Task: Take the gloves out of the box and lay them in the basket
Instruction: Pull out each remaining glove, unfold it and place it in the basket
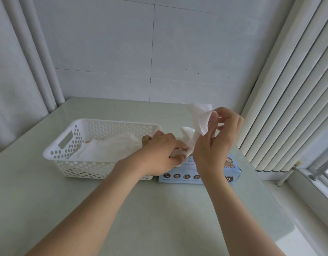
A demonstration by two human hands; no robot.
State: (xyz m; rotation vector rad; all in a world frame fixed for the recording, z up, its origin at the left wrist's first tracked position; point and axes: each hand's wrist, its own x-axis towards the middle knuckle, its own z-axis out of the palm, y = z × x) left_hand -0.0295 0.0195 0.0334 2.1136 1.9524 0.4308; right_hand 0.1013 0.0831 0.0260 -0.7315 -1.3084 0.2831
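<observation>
The right hand pinches the upper edge of a thin white glove between thumb and fingertips, with the other fingers loosely curled. The left hand has its fingers curled round the glove's crumpled lower end. The glove hangs stretched between the two hands, above the far left part of the light blue box; whether its lowest bit is in the box's opening is hidden by the left hand. The box lies flat on the pale green table, just right of the white perforated basket, their near ends almost touching. A pile of gloves lies inside the basket. White blinds hang on the right, a tiled wall stands at the far side, and a curtain hangs at left
</observation>
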